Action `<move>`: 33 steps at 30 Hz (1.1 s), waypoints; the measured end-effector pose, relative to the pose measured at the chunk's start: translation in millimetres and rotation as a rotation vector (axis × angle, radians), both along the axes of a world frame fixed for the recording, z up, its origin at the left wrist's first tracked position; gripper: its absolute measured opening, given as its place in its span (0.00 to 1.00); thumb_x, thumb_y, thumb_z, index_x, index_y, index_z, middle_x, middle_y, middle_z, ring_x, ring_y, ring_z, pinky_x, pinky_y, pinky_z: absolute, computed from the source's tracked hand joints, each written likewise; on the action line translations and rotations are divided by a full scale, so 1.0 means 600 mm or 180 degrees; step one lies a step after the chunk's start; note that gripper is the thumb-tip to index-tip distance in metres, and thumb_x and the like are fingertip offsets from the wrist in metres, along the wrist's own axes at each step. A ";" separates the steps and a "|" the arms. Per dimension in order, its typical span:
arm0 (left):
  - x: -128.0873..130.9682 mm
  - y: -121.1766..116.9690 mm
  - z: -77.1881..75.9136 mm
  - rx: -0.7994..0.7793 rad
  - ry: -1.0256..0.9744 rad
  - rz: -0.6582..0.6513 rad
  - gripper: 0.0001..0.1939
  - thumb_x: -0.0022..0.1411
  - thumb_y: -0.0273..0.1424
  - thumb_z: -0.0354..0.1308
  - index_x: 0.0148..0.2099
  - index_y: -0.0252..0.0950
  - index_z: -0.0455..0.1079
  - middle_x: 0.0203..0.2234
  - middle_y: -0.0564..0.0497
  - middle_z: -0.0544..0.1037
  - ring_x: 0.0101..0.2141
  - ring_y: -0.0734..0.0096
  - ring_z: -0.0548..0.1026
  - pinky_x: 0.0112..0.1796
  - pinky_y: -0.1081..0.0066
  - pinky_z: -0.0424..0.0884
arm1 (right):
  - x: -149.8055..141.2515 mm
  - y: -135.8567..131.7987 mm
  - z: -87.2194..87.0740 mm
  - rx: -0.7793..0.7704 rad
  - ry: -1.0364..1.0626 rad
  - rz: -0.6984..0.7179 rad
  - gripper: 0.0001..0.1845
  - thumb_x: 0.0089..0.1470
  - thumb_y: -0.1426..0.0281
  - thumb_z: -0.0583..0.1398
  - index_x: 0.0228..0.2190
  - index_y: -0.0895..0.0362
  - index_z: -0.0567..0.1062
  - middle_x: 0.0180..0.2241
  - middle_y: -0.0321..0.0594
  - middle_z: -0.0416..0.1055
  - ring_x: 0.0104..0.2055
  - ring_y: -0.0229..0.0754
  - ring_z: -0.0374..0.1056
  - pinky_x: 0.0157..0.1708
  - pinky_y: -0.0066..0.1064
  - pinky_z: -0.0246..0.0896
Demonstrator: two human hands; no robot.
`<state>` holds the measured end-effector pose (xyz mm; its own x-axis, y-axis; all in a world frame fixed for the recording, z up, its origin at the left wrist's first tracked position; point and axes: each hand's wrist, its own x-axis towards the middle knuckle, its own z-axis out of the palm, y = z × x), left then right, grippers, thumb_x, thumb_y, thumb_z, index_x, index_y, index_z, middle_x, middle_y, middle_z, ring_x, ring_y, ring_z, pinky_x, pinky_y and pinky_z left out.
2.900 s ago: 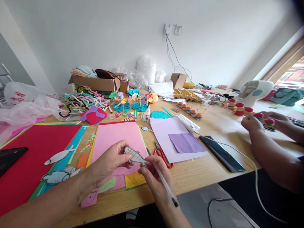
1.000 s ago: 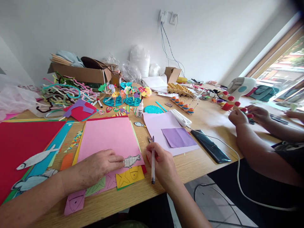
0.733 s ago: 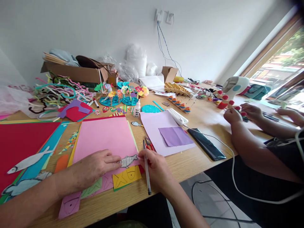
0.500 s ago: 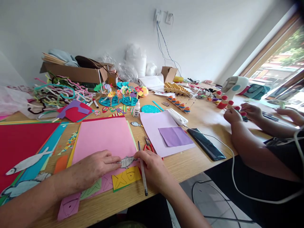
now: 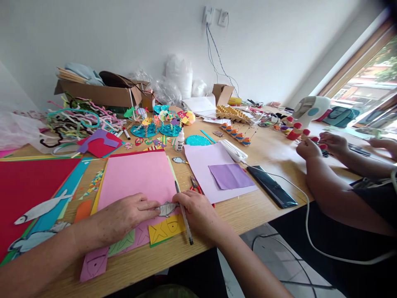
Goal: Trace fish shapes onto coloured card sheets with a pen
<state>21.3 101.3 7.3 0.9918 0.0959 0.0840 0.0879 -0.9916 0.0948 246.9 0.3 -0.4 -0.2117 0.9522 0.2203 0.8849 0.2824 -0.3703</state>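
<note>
Pressing grey paper fish (image 5: 166, 210) onto pink paper (image 5: 138, 176), toward five o'clock, with flattened left hand (image 5: 132, 215); gripping pen (image 5: 185, 219) in right hand (image 5: 200, 210) (slanted toward eleven o'clock), beneath scissors (image 5: 194, 183) at twelve.

The left hand (image 5: 130, 215) and right hand (image 5: 198, 210) are bare, as are the forearms (image 5: 56, 252). Near-black trousers (image 5: 203, 271) show below, beside some olive-green cloth (image 5: 167, 292).

Matt paper fish cutout (image 5: 167, 209) and smooth pen (image 5: 186, 224), apparently clear plastic.
</note>
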 end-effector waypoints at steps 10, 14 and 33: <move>0.004 -0.003 0.004 -0.0106 -0.0097 0.0113 0.31 0.54 0.11 0.45 0.56 0.38 0.67 0.49 0.51 0.75 0.42 0.66 0.72 0.42 0.70 0.69 | -0.002 0.006 0.008 -0.0153 -0.0029 0.0008 0.13 0.55 0.82 0.55 0.38 0.56 0.74 0.34 0.41 0.75 0.38 0.42 0.70 0.35 0.27 0.56; 0.003 -0.003 0.004 -0.0163 -0.0047 0.0158 0.32 0.53 0.12 0.44 0.57 0.39 0.67 0.49 0.52 0.75 0.42 0.66 0.72 0.43 0.71 0.69 | -0.001 0.007 0.008 -0.0157 -0.0065 0.0020 0.13 0.55 0.82 0.54 0.38 0.57 0.74 0.34 0.41 0.75 0.37 0.42 0.70 0.35 0.27 0.56; 0.004 -0.003 0.004 -0.0068 -0.0056 -0.0006 0.30 0.54 0.11 0.43 0.55 0.37 0.66 0.52 0.51 0.73 0.44 0.64 0.70 0.43 0.69 0.67 | -0.004 0.009 0.009 -0.0114 -0.0145 -0.0031 0.14 0.56 0.82 0.54 0.38 0.57 0.74 0.35 0.42 0.75 0.38 0.42 0.70 0.35 0.27 0.56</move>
<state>23.4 99.7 9.6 0.9904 0.0961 0.0994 0.0842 -0.9895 0.1175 244.7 5.7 4.8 -0.2116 0.9613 0.1764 0.9037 0.2611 -0.3393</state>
